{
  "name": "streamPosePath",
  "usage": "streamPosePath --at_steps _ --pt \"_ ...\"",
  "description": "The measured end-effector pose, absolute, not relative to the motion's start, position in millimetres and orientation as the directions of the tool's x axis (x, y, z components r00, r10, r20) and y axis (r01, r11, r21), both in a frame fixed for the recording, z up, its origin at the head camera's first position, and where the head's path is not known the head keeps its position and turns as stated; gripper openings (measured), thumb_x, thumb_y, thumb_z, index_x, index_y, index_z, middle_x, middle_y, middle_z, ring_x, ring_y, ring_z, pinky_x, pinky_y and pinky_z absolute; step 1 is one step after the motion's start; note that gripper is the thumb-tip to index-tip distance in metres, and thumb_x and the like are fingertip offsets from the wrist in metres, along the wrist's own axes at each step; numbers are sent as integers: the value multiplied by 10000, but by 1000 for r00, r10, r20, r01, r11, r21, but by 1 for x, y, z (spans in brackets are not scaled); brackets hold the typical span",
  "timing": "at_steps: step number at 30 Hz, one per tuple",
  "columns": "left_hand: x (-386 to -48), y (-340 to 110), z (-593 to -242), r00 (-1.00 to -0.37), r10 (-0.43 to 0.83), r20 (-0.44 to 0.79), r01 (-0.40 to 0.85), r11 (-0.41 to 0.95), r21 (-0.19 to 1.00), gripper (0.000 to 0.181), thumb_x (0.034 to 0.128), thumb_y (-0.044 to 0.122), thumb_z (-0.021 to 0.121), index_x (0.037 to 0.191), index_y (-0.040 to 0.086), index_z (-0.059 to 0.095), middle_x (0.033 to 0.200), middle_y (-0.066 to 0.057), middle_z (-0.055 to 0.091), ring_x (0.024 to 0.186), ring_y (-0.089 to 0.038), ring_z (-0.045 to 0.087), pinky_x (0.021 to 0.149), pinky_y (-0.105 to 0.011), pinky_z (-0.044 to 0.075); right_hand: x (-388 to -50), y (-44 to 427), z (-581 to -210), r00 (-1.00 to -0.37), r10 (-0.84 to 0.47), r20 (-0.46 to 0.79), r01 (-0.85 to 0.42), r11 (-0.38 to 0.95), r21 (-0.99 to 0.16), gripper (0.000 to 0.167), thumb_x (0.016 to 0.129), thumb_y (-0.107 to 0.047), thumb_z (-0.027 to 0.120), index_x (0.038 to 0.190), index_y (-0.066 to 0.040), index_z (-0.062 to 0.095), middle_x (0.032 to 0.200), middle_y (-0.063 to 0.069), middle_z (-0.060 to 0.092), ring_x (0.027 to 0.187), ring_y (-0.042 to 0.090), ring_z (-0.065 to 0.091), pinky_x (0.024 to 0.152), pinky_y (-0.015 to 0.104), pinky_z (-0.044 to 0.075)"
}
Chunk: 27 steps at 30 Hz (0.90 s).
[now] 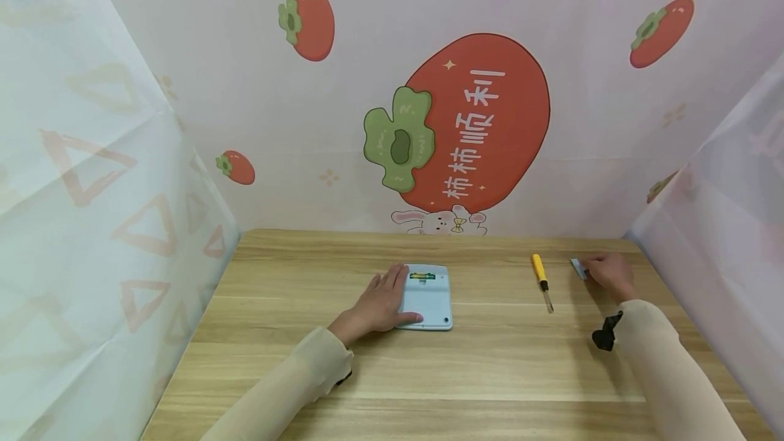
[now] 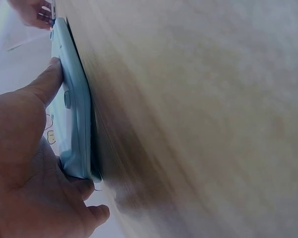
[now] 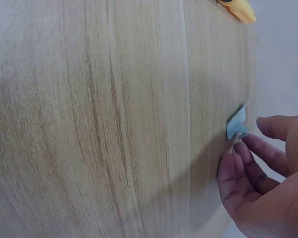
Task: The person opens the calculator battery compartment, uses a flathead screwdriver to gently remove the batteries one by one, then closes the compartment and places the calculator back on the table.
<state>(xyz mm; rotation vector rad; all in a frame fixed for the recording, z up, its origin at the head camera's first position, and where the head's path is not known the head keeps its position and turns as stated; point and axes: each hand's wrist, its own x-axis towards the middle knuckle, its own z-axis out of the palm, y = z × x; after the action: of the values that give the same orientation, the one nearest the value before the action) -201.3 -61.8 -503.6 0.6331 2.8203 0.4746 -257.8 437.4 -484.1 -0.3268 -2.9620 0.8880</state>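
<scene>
A light blue device, seemingly a calculator, lies back side up on the table, its keys not visible. A green-and-yellow battery sits in its uncovered compartment. My left hand holds the calculator by its left side, thumb on the back and fingers at the edges. At the right, my right hand has its fingertips at a small light blue cover. The right wrist view shows the thumb apart from this cover, with the other fingers bent close beside it.
A screwdriver with a yellow handle lies between the calculator and my right hand, its tip toward me. The wood-grain table meets a printed backdrop at the back, with white sheets on both sides.
</scene>
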Motion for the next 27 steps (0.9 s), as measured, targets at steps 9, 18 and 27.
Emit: streamPosePath --at_steps 9,18,27 --pt "-201 -61 -505 -890 435 -140 367 863 348 1108 932 628 726 1680 25 173 1736 -170 220 1590 -334 281 1291 -573 210 -260 438 -483 -988 146 -58 156 864 -478 515 1088 -326 506 810 62 698 671 74 595 648 210 499 602 337 388" --pt "-201 -61 -504 -887 441 -134 372 857 356 1100 933 617 731 1677 19 184 1731 -176 233 1583 -339 295 1289 -577 212 -260 432 -479 -989 77 -123 117 924 -363 770 1114 -529 352 1133 187 636 1191 438 624 965 519 659 772 586 538" --pt "-200 -62 -502 -885 446 -133 379 856 352 1097 936 618 728 1673 10 189 1727 -180 241 1581 -339 301 1283 -580 227 -264 418 -483 -994 32 -108 60 962 -268 1031 1071 -708 203 1398 236 461 1374 490 484 1199 669 499 956 741 454"
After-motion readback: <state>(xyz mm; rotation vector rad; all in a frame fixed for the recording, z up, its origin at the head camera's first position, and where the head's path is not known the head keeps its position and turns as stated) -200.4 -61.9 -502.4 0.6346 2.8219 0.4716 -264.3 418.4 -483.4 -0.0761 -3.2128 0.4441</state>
